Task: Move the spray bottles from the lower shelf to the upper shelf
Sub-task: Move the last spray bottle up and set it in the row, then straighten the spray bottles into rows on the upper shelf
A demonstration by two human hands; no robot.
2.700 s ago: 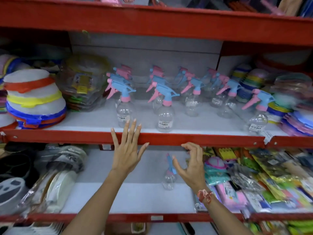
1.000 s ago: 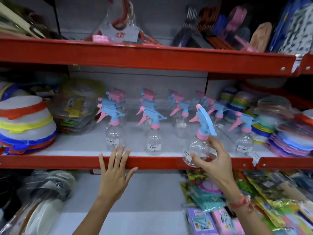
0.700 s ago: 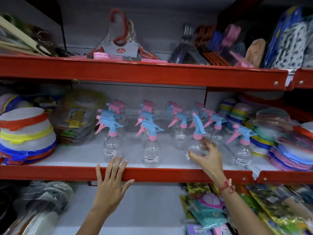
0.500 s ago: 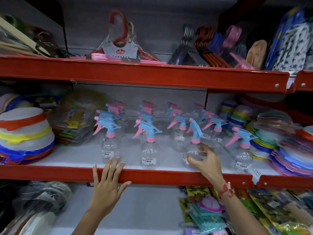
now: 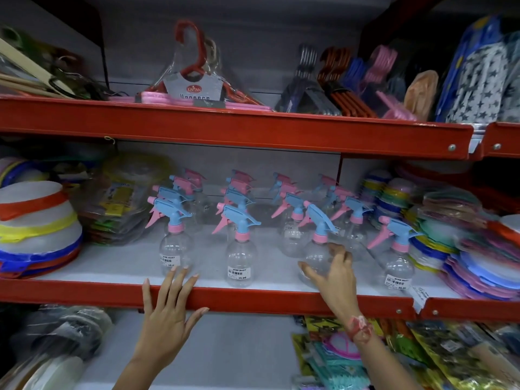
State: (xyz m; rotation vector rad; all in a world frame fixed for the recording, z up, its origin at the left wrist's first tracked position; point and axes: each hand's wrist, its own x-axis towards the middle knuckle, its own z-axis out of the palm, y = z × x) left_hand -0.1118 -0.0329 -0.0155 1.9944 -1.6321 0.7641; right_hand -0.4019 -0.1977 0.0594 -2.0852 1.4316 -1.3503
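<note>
The right hand [image 5: 336, 280] wraps its grip around a clear plastic spray bottle with blue-and-pink trigger [image 5: 318, 249], standing near the front edge of the red-edged middle shelf [image 5: 253, 301]. The left hand [image 5: 166, 313] rests fingers spread on that edge. More matching bottles [image 5: 239, 243] stand behind.

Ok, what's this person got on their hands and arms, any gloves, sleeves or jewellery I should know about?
No gloves and no sleeves in view: both forearms are bare up to the frame edge. The left hand wears nothing, no ring or band visible, and its nails are fairly long. The right hand is also bare, but its wrist carries a reddish-pink band with a paler pattern, too blurred to read further.
</note>
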